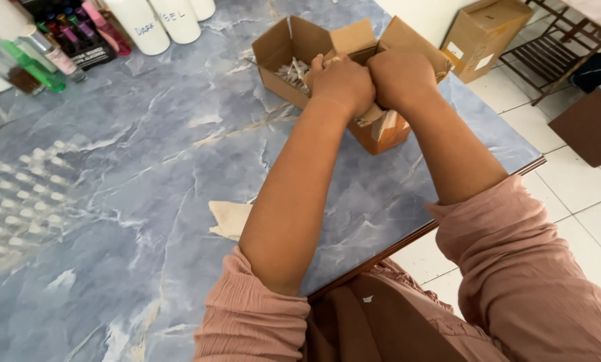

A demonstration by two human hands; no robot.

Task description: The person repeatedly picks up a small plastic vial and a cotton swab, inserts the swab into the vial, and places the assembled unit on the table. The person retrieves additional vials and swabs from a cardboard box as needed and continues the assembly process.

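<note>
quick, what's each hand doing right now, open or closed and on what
Left hand: closed, gripping a flap of the open cardboard box.
Right hand: closed on the same box's flap; what the fingers pinch is hidden.

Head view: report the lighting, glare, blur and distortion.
Head view: soft, even daylight, with only faint shadows under the open brown cardboard box; a dotted patch of reflected glare on the blue marble-patterned tabletop at left; wide-angle bend along the table edge; both hands, left and right, fairly sharp; the white cylindrical bottles at the top edge are slightly soft.
</note>
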